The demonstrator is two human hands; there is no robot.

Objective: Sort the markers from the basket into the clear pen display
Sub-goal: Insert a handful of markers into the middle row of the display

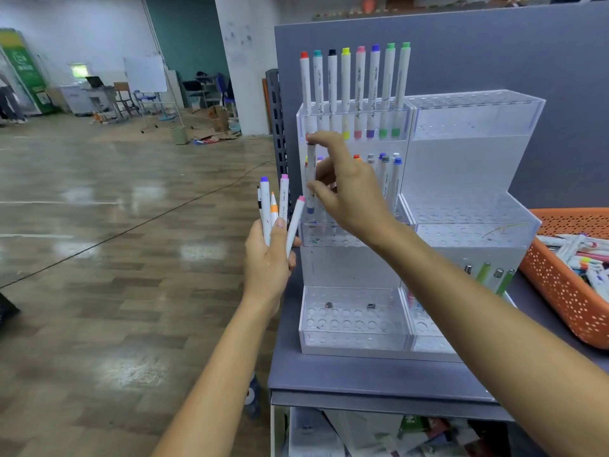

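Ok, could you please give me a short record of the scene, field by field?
Left hand: grips a bundle of markers, about five
Right hand: pinches an upright marker at the left end of the middle tier
Clear pen display: stands on the grey table
Top: row of eight markers
Basket: orange, at the right, holds more markers

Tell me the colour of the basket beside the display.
The basket is orange, seen in the head view.

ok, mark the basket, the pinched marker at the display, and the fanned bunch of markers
basket (560, 291): head view, perforated side wall
pinched marker (310, 166): head view, white barrel
fanned bunch (284, 199): head view, pink-capped marker's barrel
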